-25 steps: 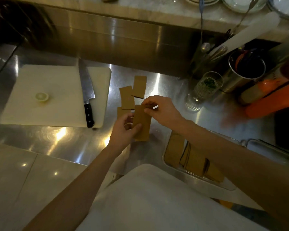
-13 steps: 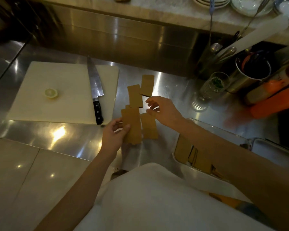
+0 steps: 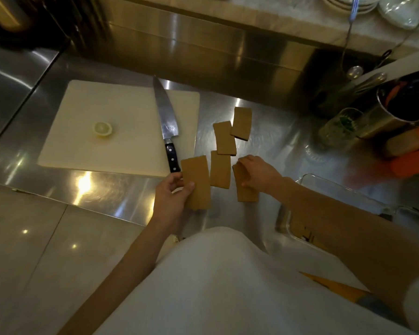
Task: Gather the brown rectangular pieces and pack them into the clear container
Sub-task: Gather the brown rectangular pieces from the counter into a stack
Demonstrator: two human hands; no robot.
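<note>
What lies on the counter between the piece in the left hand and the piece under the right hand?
In the head view, one brown piece lies flat between the left hand's piece and the right hand's piece.

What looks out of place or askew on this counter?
The loose brown pieces lie fanned and overlapping, not squared. The knife lies on the cutting board, handle overhanging its near edge by the left hand.

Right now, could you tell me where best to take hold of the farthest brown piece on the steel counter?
Probably by its two long edges, coming from above with the right hand. The farthest brown piece lies flat, its near corner overlapping the neighbouring piece, so that raised corner seems the easiest place to get fingers under.
</note>
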